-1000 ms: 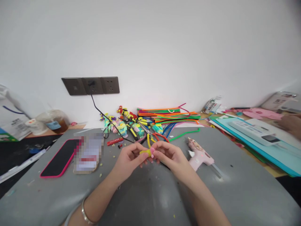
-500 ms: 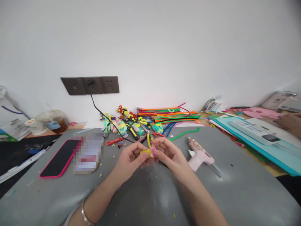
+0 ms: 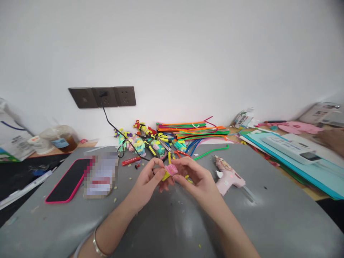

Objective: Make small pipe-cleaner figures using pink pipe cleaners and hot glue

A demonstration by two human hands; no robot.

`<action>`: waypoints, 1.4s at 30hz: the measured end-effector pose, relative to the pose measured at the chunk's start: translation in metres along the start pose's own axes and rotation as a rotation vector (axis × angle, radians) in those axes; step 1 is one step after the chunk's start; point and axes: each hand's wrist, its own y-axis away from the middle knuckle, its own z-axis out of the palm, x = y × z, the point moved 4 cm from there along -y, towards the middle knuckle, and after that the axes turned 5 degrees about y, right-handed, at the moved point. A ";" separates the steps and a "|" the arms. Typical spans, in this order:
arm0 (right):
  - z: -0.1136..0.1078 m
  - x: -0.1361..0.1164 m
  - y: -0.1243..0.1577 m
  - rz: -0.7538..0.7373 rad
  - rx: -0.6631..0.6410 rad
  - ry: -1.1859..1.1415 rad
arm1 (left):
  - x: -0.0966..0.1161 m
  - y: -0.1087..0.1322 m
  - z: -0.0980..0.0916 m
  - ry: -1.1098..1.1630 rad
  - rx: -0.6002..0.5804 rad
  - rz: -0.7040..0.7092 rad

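Phone [image 3: 68,181] left of left grip [image 3: 147,179], glue gun [image 3: 228,173] right of right grip [image 3: 198,179], mat [image 3: 166,229] beneath

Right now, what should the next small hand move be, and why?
Probably steady the yellow piece with the left hand and gently adjust the pink piece with the right hand: the left already pinches the yellow, the pink lies against it, and the right is at the pink's edge.

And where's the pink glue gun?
In the head view, the pink glue gun lies on the grey mat, just right of the right hand, with the bent green pipe cleaner beyond its nozzle.
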 end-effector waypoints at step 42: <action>-0.003 -0.018 -0.013 -0.031 -0.292 0.095 | -0.008 -0.001 0.005 0.033 -0.059 -0.113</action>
